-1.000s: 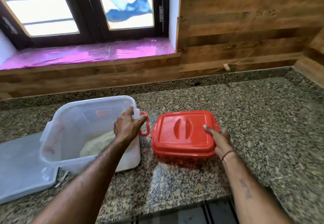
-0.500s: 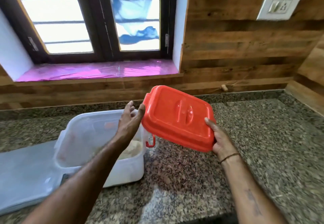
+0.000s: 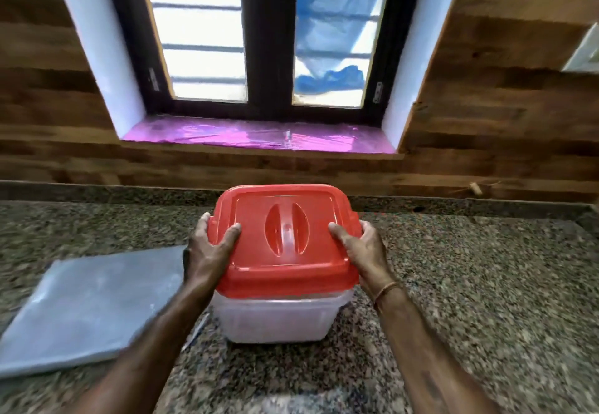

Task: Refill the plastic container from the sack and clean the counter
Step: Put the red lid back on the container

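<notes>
Red lid point(image 3: 285, 251), gripped by both hands, hides the container's point(image 3: 275, 319) contents.

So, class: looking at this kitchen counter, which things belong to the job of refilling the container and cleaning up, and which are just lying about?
Part of the job:
- red lid, gripped by the left hand and right hand
- clear plastic container under it
- granite counter

Just lying about:
- grey flat sheet left of the container
- pink sill covering
- wall switch plate
</notes>
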`<state>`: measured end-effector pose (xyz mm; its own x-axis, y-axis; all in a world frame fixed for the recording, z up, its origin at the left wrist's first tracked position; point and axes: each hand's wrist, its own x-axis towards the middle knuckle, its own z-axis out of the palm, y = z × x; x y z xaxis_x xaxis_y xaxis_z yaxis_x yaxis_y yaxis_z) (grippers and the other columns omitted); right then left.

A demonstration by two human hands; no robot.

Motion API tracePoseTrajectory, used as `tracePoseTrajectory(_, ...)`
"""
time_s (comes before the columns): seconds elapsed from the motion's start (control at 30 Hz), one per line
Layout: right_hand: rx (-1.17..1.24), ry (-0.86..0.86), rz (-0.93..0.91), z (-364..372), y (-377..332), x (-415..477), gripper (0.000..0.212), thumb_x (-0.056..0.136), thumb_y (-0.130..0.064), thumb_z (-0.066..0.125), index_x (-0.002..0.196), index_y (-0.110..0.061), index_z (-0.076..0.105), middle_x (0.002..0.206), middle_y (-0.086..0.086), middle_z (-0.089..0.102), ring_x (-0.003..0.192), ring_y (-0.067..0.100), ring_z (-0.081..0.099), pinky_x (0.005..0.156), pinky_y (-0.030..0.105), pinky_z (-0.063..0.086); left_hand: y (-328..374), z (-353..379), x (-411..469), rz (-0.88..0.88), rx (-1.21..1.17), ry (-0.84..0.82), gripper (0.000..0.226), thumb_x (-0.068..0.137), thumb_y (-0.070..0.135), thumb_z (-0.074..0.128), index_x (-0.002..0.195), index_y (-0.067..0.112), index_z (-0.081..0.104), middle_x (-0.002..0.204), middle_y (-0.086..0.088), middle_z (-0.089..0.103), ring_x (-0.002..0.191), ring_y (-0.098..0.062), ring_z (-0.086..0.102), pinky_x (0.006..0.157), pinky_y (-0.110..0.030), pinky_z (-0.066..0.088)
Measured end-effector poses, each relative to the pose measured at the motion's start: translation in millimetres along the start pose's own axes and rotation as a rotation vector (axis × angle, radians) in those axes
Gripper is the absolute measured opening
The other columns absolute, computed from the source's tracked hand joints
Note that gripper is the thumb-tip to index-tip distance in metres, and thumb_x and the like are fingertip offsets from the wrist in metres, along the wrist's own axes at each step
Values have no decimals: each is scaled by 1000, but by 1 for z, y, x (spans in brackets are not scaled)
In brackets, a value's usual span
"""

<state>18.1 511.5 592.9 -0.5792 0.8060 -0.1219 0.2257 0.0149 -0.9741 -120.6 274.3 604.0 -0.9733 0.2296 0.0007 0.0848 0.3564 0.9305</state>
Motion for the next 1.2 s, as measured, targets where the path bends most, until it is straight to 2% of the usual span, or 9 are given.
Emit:
tracePoseTrajectory(0.17,-154,59,-3,10,13,-13,71,64,-69,75,116,-24,62,104,-1,74,93,20,73,87,45,62,-13,-9,4,-29,96,-54,88,88,54,70,158,16,33,150,-13,52,131,-33,55,105,-38,45)
tracePoseTrajectory(0.4,-251,91,11,17,9,-25,44,76,-58,74,105,-29,57,103,2,73,92,24,72,84,47,62,-18,-18,-1,-57,-9,-98,84,92,38,72,160,14,29,150,-15,51,126,-31,57,94,-34,47)
tracePoseTrajectory(0.57,-268,76,76,19,16,-26,45,87,-58,67,113,-27,46,113,8,66,93,27,72,79,50,63,-20,-16,-1,-68,-66,-156,73,93,31,72,152,12,33,139,-13,55,95,-14,58,63,-18,45)
tracePoseTrajectory(0.73,-208,91,140,23,18,-27,60,80,-66,69,119,-35,38,126,2,32,104,26,59,74,53,64,-17,-15,7,-265,-186,-200,67,90,39,74,136,20,30,122,-13,57,83,-23,66,66,-43,60)
tracePoseTrajectory(0.83,-16,42,262,20,18,-26,84,75,-58,80,137,-36,28,128,15,49,98,36,70,72,53,64,-19,-14,9,-393,-240,-197,89,84,44,79,147,14,25,121,-16,56,81,-24,65,65,-42,60)
tracePoseTrajectory(0.93,33,59,319,19,17,-25,90,71,-52,86,135,-4,45,109,17,71,81,34,77,60,38,64,-20,-14,9,-432,-234,-160,106,68,58,84,146,4,36,119,-16,63,81,-27,69,50,-30,55)
tracePoseTrajectory(1.0,-52,153,248,21,19,-25,78,69,-58,85,120,-6,59,99,12,75,77,30,77,57,32,62,-22,-14,9,-333,-72,-73,105,61,72,82,137,8,47,117,-15,66,91,-29,68,61,-33,57)
tracePoseTrajectory(1.07,-162,248,172,23,21,-23,79,63,-70,81,113,-14,54,100,7,72,81,27,74,66,40,65,-20,-16,6,-232,74,0,98,62,77,77,129,12,49,115,-13,64,99,-31,65,77,-42,57)
tracePoseTrajectory(1.2,-354,282,126,23,19,-24,75,67,-76,74,109,-17,54,97,4,69,81,24,70,71,41,63,-8,-18,-2,-197,47,-55,90,84,52,76,149,8,32,139,-18,54,122,-37,59,84,-44,52)
